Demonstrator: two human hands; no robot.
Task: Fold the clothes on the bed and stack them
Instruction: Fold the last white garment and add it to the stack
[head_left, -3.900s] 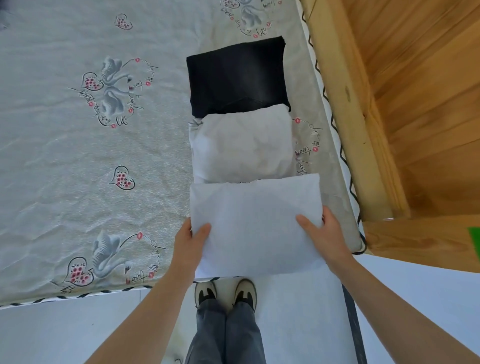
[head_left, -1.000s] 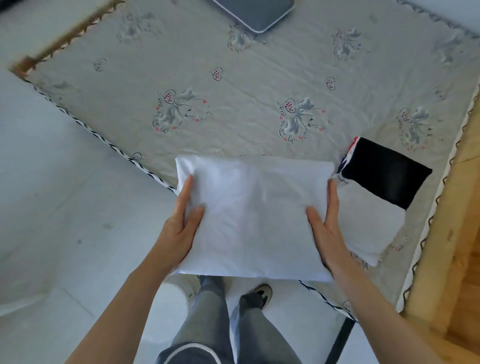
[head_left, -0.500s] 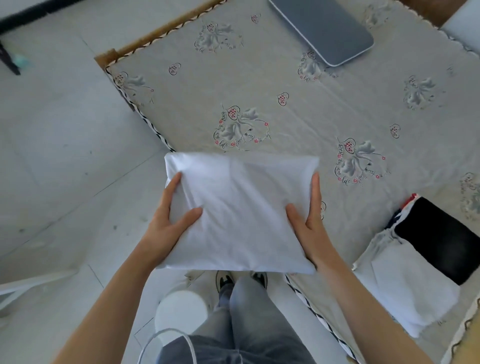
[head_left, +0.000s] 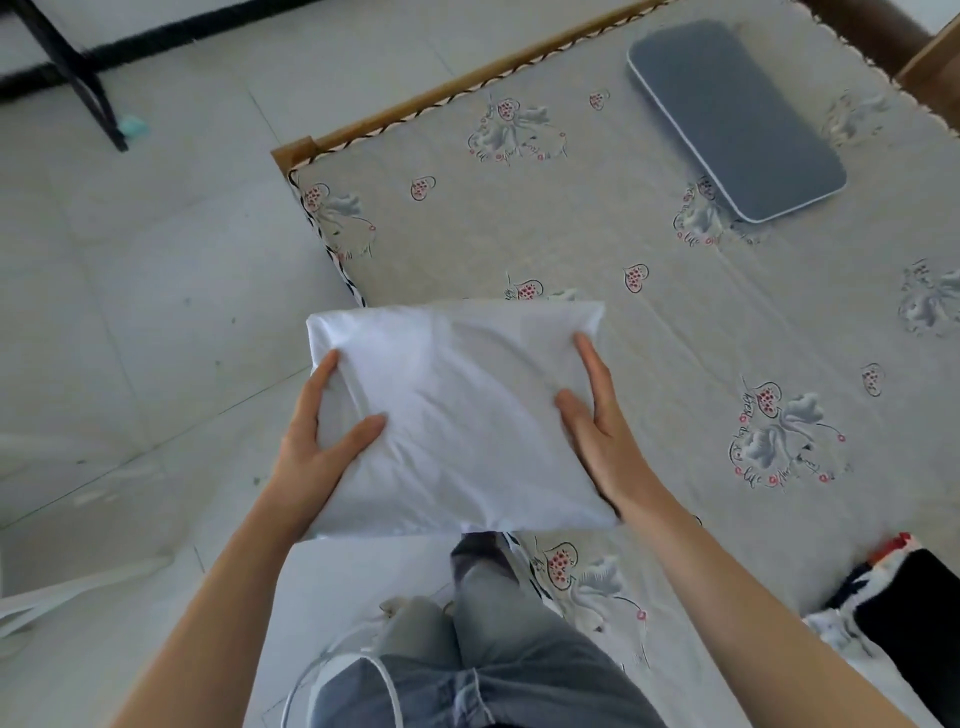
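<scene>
Bed (head_left: 597, 249) with swan-print sheet fills far and right of view, grey flat pad (head_left: 737, 119) at far right, folded black garment (head_left: 914, 618) on a white one (head_left: 836, 634) at near right edge, likely the stack. Folded white garment (head_left: 457, 415) is held in the air over the bed's near left corner, kept flat from both sides, probably so the fold stays intact. Left hand (head_left: 317, 431) grips its left edge, thumb on top; right hand (head_left: 597, 421) grips its right edge likewise.
</scene>
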